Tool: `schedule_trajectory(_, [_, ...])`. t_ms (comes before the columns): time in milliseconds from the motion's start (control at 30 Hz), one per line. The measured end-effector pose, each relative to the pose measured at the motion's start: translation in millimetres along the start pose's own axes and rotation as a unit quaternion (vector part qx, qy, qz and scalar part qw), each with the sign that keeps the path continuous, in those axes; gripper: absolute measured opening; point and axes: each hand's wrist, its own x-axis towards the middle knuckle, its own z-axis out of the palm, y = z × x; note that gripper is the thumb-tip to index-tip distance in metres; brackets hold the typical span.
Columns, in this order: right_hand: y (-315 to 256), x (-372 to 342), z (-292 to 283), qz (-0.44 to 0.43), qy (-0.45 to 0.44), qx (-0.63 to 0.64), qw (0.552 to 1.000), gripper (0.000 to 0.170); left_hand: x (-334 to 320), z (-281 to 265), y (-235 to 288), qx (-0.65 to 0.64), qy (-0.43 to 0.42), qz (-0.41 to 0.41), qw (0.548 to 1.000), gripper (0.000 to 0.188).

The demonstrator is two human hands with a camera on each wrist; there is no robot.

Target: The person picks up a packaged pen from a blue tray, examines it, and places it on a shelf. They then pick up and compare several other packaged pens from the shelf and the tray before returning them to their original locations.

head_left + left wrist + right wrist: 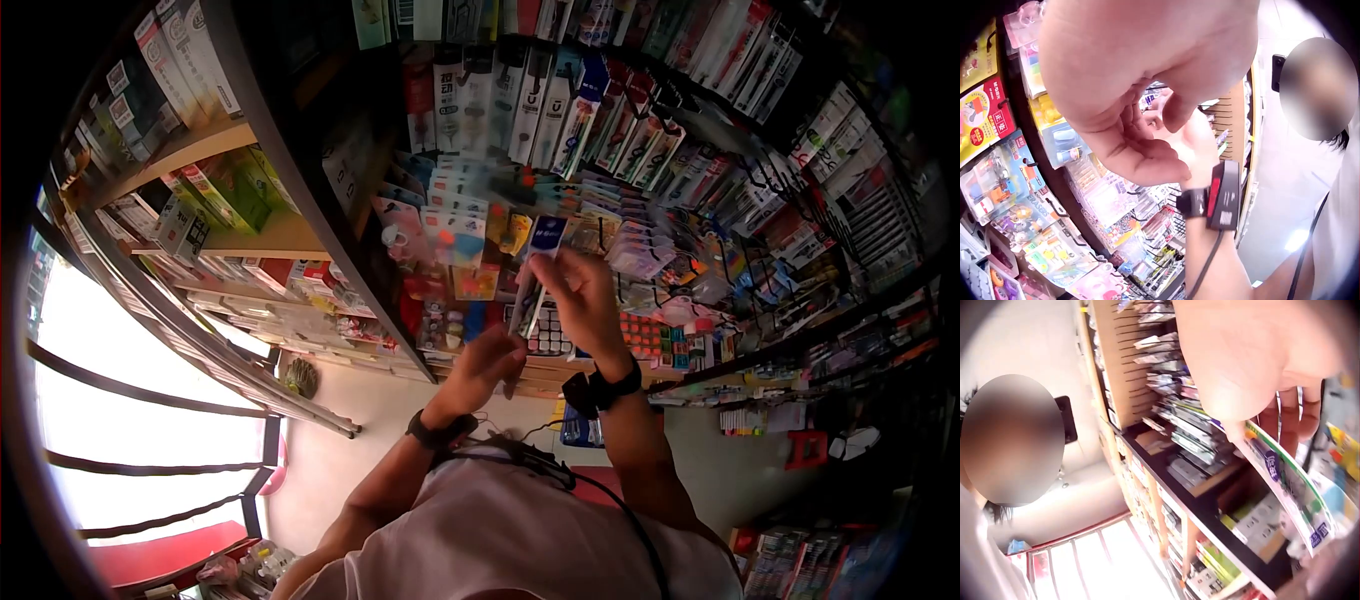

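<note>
My right hand (585, 295) grips a slim flat packet with a blue header card (547, 235), thumb laid over its upper part. In the right wrist view the packet (1288, 481) slants down from that hand, with a green edge and blue labels. My left hand (485, 368) is at the packet's lower end, fingertips right by it. Seen from the left wrist, the left hand's fingers (1147, 159) are loosely bent, the thumb stands apart from them, and nothing shows gripped there. Behind it appears the right hand (1194, 134). Hanging blister packs (460, 225) face both hands.
Packaged pens (540, 110) hang on hooks above and to the right. A shelf unit (290, 240) with boxes stands at the left, its dark upright beside the hanging goods. Below the hands, trays of small goods (650, 335) line the rack's edge. A red stool (806, 450) stands at right.
</note>
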Motion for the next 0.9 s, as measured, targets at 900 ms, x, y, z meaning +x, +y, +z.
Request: schedule_trajectory(900, [-31.3, 117.0, -39.6, -0.119, 0.151, -0.119, 0.974, 0.051, -20.0, -12.5, -3.6, 0.017, 0.031, 0.007, 0.999, 0.009])
